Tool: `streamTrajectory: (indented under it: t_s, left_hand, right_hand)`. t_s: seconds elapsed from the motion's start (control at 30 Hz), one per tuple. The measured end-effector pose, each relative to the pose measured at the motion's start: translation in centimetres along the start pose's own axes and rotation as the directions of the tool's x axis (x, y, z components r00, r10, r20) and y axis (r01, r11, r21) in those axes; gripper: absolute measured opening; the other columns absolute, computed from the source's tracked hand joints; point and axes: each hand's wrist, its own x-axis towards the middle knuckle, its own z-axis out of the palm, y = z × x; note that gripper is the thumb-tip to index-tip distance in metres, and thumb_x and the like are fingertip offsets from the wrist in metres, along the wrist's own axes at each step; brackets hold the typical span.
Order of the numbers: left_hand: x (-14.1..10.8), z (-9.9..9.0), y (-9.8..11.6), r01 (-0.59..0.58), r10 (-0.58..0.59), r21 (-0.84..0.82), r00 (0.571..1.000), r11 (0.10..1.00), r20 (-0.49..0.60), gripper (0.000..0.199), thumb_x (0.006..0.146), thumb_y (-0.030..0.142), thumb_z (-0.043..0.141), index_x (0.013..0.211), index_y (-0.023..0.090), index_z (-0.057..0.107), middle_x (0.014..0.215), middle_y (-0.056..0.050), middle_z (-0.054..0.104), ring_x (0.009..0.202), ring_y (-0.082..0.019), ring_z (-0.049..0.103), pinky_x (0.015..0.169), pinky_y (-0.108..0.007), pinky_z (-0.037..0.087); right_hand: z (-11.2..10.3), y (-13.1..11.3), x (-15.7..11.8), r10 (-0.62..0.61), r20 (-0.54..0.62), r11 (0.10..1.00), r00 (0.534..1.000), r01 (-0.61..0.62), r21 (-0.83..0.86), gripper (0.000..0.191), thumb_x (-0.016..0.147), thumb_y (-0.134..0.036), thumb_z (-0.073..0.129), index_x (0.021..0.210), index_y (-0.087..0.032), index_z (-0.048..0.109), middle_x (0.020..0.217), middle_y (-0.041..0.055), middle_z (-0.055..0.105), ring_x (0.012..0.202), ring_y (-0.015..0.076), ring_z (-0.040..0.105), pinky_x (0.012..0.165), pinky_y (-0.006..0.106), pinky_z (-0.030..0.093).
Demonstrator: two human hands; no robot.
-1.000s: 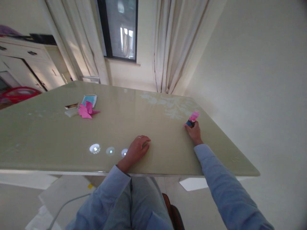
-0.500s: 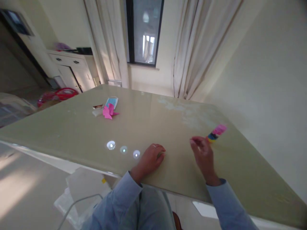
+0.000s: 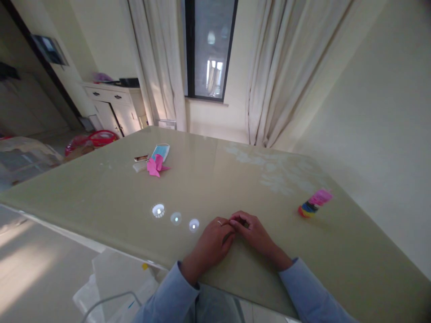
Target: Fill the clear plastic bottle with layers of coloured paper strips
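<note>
My left hand [image 3: 215,240] rests near the table's front edge, its fingers curled inward and a ring on one finger. My right hand [image 3: 254,233] meets it there, thumb and forefinger pinched together against the left fingertips. Whatever the two hands hold, if anything, is hidden or too small to name. Off to the right, apart from both hands, a small banded object [image 3: 314,204] leans on the tabletop. Its bands run red, yellow, blue and black up to a pink end; I cannot tell what it is.
The glossy table [image 3: 215,184] carries a folded pink piece [image 3: 155,166], a blue face mask [image 3: 160,151], a small dark-and-white strip [image 3: 141,158] and a whitish piece [image 3: 139,167] at the left. Lamp reflections show on its surface. A wall [image 3: 380,134] borders the right side.
My right hand has moved left, from beside the banded object to my left hand, and the two now touch. The banded object still stands at the right. The view has shifted slightly.
</note>
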Motion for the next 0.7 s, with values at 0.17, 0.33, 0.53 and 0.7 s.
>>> streamTrajectory:
  t_s: [0.17,0.33,0.53,0.7]
  left_hand:
    - [-0.06,-0.17,0.20,0.022,-0.022,0.005,1.000,1.000,0.020,0.017,0.093,0.015,0.057,0.104,0.018,0.070,0.112,-0.007,0.070,0.108,-0.022,0.059,0.098,-0.038,0.048]
    - [-0.01,-0.18,0.34,0.030,-0.030,0.008,0.999,1.000,0.027,0.017,0.092,0.014,0.057,0.103,0.018,0.070,0.112,-0.007,0.069,0.109,-0.023,0.059,0.099,-0.038,0.048]
    - [-0.04,-0.07,0.20,0.011,-0.012,0.020,1.000,1.000,0.026,0.018,0.092,0.014,0.057,0.104,0.018,0.070,0.111,-0.007,0.069,0.108,-0.023,0.059,0.098,-0.040,0.048]
    - [-0.15,-0.13,0.13,0.025,-0.025,0.010,0.999,1.000,0.020,0.018,0.091,0.013,0.058,0.104,0.018,0.070,0.112,-0.008,0.069,0.109,-0.023,0.058,0.098,-0.038,0.048]
  right_hand:
    - [-0.13,-0.13,0.06,0.013,0.022,0.999,1.000,-0.013,0.030,0.021,0.093,-0.038,0.061,0.091,-0.019,0.070,0.085,0.0034,0.073,0.081,0.0183,0.066,0.076,0.029,0.049]
    - [-0.23,0.01,-0.01,0.022,0.037,0.999,0.999,-0.023,0.028,0.021,0.093,-0.038,0.061,0.093,-0.019,0.071,0.086,0.0039,0.073,0.082,0.0188,0.066,0.076,0.029,0.049]
    - [-0.32,-0.03,-0.03,0.011,0.035,1.000,0.999,-0.011,0.006,0.022,0.093,-0.038,0.060,0.094,-0.019,0.071,0.087,0.0046,0.074,0.083,0.0194,0.067,0.078,0.030,0.050]
    - [-0.27,-0.17,-0.10,0.020,0.038,1.000,0.999,-0.021,0.011,0.024,0.093,-0.040,0.061,0.095,-0.019,0.071,0.089,0.0049,0.074,0.084,0.0197,0.067,0.076,0.030,0.049]
